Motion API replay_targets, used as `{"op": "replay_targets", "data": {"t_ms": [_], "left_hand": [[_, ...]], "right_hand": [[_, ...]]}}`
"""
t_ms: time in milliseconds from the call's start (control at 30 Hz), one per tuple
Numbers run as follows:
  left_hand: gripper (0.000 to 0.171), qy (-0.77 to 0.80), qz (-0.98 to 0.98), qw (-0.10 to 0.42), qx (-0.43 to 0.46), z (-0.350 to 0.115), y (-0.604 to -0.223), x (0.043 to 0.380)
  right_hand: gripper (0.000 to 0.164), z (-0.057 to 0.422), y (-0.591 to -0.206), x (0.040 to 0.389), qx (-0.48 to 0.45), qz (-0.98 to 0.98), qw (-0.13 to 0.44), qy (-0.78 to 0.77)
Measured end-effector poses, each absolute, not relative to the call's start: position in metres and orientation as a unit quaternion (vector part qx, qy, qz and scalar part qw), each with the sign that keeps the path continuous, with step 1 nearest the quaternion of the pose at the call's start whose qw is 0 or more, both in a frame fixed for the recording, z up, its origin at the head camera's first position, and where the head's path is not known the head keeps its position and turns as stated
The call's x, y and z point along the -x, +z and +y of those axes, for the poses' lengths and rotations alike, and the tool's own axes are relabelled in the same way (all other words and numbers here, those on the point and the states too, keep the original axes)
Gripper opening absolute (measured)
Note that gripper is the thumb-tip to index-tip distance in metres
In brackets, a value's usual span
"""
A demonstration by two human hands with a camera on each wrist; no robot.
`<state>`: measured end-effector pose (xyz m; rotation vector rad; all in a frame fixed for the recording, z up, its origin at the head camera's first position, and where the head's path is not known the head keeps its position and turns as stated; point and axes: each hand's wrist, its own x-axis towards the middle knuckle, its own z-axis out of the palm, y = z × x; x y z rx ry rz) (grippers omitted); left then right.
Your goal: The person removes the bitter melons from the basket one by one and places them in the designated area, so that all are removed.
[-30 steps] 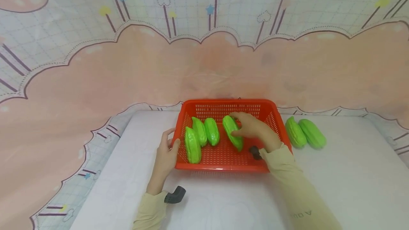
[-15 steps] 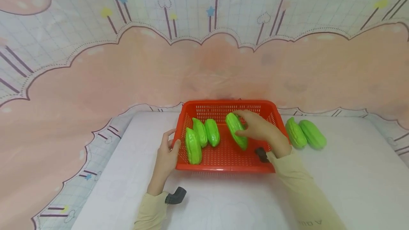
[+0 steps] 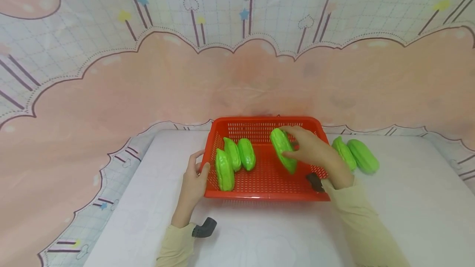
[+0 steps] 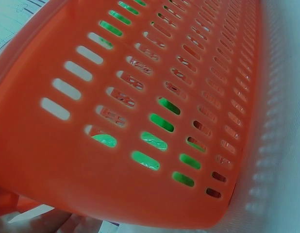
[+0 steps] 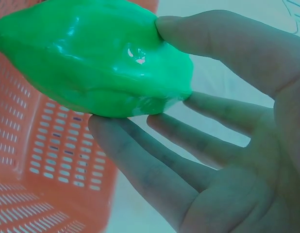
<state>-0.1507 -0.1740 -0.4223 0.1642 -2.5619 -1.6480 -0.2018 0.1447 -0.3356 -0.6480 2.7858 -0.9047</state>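
My right hand [image 3: 313, 150] pinches a bright green ridged gourd [image 3: 281, 143] between thumb and fingers, over the right half of a red plastic basket [image 3: 259, 195]. In the right wrist view the gourd [image 5: 99, 58] is glossy, tapers to a point, and the thumb [image 5: 208, 36] presses its upper side. At the basket's left side, my left hand [image 3: 194, 178] grips the rim with the thumb on top. The left wrist view shows the slotted basket wall [image 4: 116, 179] up close, green showing through the slots. Three similar gourds [image 3: 224, 170] lie inside at the left.
Two more green gourds, one darker [image 3: 345, 153] and one paler [image 3: 363, 155], lie side by side on the white table [image 3: 408, 201], right of the basket. A patterned pink and white cloth [image 3: 237, 81] hangs behind. A black wrist mount [image 3: 204, 228] sticks out by the left sleeve.
My right hand has moved to the right with the gourd, toward the basket's right side. The left hand and the three gourds at the left stay where they were.
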Motion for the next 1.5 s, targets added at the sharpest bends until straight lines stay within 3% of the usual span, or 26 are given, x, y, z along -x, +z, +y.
{"op": "replay_targets", "data": {"t_ms": [1100, 1500], "left_hand": [[0.046, -0.539, -0.839, 0.045, -0.055, -0.175, -0.422, 0.151], [0.046, -0.54, -0.839, 0.048, -0.053, -0.174, -0.423, 0.15]], "right_hand": [[0.067, 0.19, -0.317, 0.193, 0.222, 0.92, 0.033, -0.32], [0.074, 0.202, -0.312, 0.185, 0.22, 0.917, 0.021, -0.333]]}}
